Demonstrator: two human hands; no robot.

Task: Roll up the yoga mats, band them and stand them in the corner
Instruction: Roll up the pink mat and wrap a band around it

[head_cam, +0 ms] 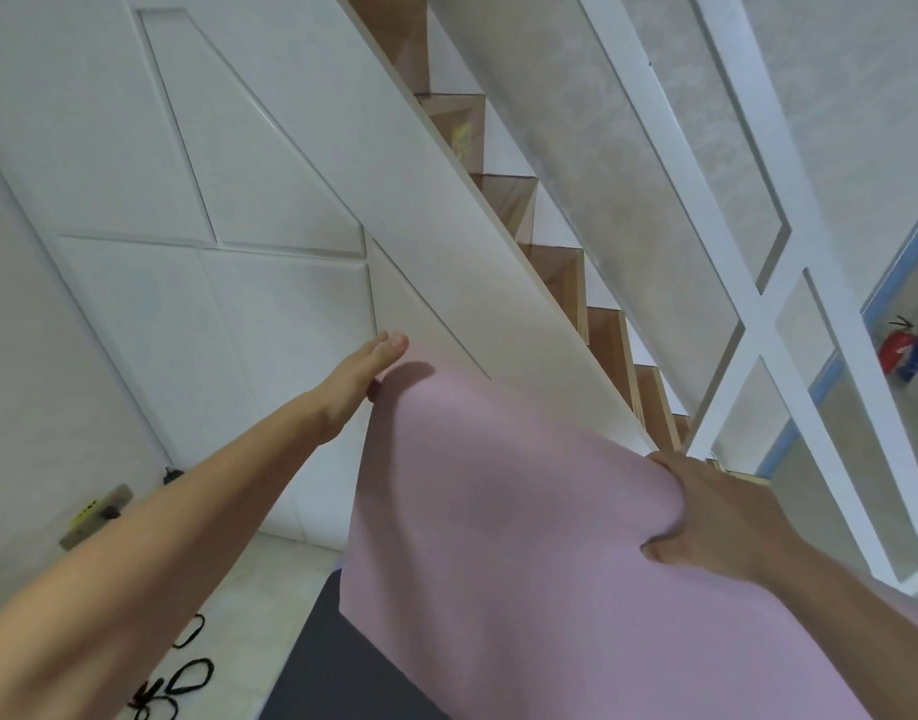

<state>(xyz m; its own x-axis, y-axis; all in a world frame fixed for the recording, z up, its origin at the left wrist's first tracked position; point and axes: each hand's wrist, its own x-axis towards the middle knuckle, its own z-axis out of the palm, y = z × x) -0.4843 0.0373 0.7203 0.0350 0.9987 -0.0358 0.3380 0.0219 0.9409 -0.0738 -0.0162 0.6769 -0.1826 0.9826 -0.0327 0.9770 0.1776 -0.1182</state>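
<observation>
Black elastic bands (178, 683) lie in loops on the pale floor tiles (269, 589) at the far left, low down, well apart from everything I'm holding. Just above them, on the white wall, sits a beige socket plate (97, 514) with a dark plug in it. My left arm stretches up and across from that corner, and my left hand (360, 379) is at the top left corner of the pink yoga mat (498, 537): fingers long and nearly straight, lying along the mat's edge against the white panelled side (238, 200) of the staircase, with a fingertip or thumb tucked behind the corner. Whether it truly pinches there I cannot tell, the mat hides it. The pink mat hangs unrolled between my two hands, lifted off the floor, its sheet falling away toward me and filling the lower middle. Under it, at the bottom, a dark grey mat (321, 662) lies flat on the floor, partly covered by the pink one. Moving right, my right hand (716, 517) grips the mat's top right corner, fingers curled over the edge, thumb pressed on the front, the foam bunched and creased in the grasp. Behind it the wooden stairs (555, 272) climb away, then the white lattice railing (758, 304), and at the far right a red fire extinguisher (901, 348) on the floor beyond
</observation>
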